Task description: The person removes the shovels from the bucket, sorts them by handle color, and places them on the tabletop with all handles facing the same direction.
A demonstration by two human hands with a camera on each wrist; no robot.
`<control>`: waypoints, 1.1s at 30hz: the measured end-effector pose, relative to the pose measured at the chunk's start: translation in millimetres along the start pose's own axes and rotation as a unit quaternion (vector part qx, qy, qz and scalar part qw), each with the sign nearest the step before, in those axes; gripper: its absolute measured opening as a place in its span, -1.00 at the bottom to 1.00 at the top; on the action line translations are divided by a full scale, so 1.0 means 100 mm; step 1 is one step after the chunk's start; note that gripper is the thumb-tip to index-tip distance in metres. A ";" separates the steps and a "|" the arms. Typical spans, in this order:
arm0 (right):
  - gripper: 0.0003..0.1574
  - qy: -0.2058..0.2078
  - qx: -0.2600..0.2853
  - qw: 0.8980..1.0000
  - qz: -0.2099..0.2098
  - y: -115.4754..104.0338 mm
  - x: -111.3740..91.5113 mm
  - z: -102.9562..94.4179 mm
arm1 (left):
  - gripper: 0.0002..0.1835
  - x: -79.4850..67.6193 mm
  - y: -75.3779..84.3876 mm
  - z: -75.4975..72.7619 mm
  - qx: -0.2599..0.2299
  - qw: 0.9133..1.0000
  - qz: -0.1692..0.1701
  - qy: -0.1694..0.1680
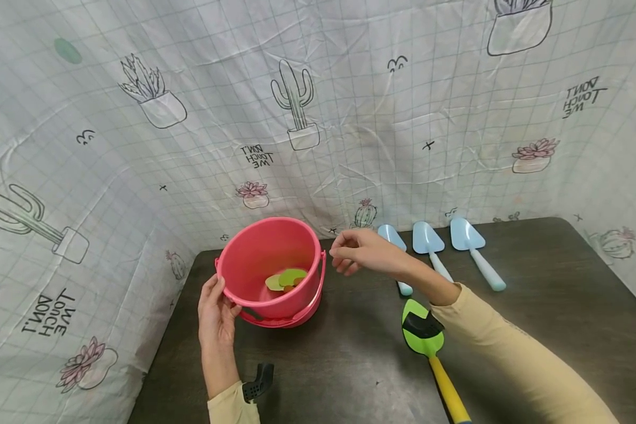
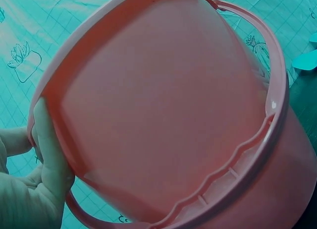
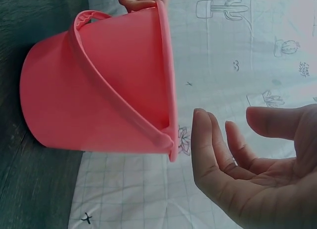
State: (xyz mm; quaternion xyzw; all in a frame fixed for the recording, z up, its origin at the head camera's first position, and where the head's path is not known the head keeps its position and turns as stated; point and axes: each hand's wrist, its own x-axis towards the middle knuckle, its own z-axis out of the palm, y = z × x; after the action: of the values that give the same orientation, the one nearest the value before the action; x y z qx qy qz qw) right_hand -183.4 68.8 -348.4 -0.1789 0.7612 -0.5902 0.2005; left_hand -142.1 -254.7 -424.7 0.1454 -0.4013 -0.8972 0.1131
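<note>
A pink plastic bucket (image 1: 251, 253) stands on the dark table, its handle (image 1: 275, 323) hanging down on the near side. Inside lie several small yellow, green and orange pieces (image 1: 292, 275), whose kind I cannot tell. My left hand (image 1: 216, 309) grips the bucket's rim at the left; in the left wrist view, the fingers (image 2: 47, 135) lie over the rim. To the right of the bucket, my right hand (image 1: 363, 250) hovers apart from it with nothing in its loosely bent fingers, as the right wrist view shows (image 3: 242, 174).
Three light-blue hand trowels (image 1: 428, 240) lie in a row at the back right. A green trowel with a yellow handle (image 1: 447, 388) lies nearer, beneath the right forearm. A patterned cloth (image 1: 350, 129) hangs behind the table and along its sides.
</note>
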 end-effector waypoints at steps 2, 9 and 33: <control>-0.78 -0.003 -0.001 1.000 -0.003 -0.02 0.02 0.03 | -0.77 0.00 0.01 -0.01 0.000 1.000 -0.003 -0.001; -0.71 -0.006 -0.006 1.000 0.005 -0.04 0.07 0.08 | -0.76 0.00 0.00 -0.01 0.008 1.000 -0.003 0.002; -0.75 0.006 -0.052 0.998 -0.033 -0.37 0.43 0.42 | -0.72 0.00 0.00 -0.02 0.020 1.000 -0.005 0.009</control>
State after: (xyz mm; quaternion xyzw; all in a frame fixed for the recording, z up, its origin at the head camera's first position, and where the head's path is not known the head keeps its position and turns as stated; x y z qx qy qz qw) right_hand -197.1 3.9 -326.1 -0.2109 0.7859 -0.5568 0.1669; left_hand -141.6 -256.2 -425.9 0.1575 -0.4171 -0.8885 0.1090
